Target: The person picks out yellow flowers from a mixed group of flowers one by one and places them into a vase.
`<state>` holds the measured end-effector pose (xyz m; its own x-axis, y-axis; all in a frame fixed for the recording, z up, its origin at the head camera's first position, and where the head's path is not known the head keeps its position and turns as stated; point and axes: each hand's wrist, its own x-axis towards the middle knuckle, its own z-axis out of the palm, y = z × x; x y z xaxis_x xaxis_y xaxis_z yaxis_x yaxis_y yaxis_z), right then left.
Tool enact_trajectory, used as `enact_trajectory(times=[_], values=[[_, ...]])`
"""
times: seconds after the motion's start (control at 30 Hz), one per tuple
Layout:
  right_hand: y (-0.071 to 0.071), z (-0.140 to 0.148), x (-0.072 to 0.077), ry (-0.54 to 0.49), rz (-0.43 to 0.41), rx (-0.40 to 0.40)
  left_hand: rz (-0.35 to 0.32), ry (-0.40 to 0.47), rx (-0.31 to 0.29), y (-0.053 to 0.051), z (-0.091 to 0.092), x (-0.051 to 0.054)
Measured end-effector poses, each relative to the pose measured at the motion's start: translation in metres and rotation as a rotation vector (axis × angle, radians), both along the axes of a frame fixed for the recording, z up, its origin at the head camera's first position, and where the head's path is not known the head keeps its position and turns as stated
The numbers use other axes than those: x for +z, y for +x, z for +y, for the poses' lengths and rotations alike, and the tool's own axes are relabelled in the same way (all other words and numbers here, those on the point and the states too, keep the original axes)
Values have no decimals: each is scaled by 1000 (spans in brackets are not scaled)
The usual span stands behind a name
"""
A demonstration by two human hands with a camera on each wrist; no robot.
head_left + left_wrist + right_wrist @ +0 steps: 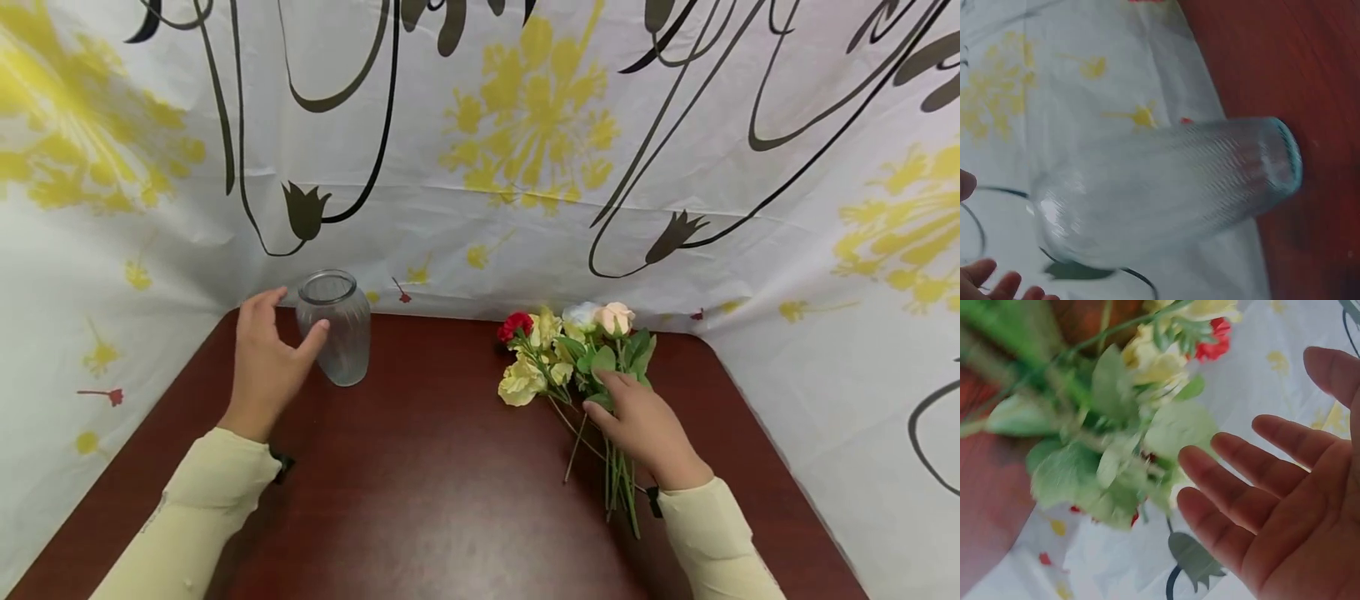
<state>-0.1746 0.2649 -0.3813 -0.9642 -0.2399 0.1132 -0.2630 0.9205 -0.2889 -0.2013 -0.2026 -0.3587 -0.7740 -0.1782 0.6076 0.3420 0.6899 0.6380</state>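
A clear ribbed glass vase (343,337) stands upright near the back left of the table. My left hand (270,358) is beside it, thumb and fingers spread apart; in the left wrist view the fingertips show apart from the vase (1160,187). To the right lies a bunch of flowers (573,342) with red, yellow, pale blue and peach blooms, green leaves and long stems pointing toward me. Over its leaves and stems hovers my right hand (645,425). Its fingers are extended in the right wrist view, near the leaves (1079,475), holding nothing.
The dark red-brown table (435,467) reaches back to a white patterned cloth (420,150), which hangs behind it and along both sides. Several stems (618,487) fan out toward the front right of the table.
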Motion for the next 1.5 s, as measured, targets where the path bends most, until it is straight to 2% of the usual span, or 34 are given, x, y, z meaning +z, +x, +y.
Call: enact_trajectory(times=[0.1, 0.2, 0.27, 0.3, 0.37, 0.47, 0.67, 0.9, 1.17, 1.5], values=[[5, 8, -1, 7, 19, -21, -212, 67, 7, -7, -12, -5], [6, 12, -5, -17, 34, -36, -396, 110, -19, -18, -20, -7], [6, 13, -10, -38, 38, -43, -461, 135, -39, -25, -23, -9], [6, 13, -13, -50, 31, -46, -471, 148, -49, -29, -23, -10], [7, 13, -19, -77, 5, -54, -457, 173, -55, -35, -21, -14], [9, 12, -27, -105, -22, -63, -390, 218, -55, -43, -14, -19], [12, 10, -33, -133, -28, -62, -324, 332, -3, -48, -2, -26], [8, 7, -32, -165, -2, -50, -303, 332, -25, -51, -10, -26], [11, 11, -35, -154, 12, -71, -338, 280, -71, -49, -9, -25], [17, 17, -36, -156, -17, -89, -325, 293, -127, -39, 1, -37]])
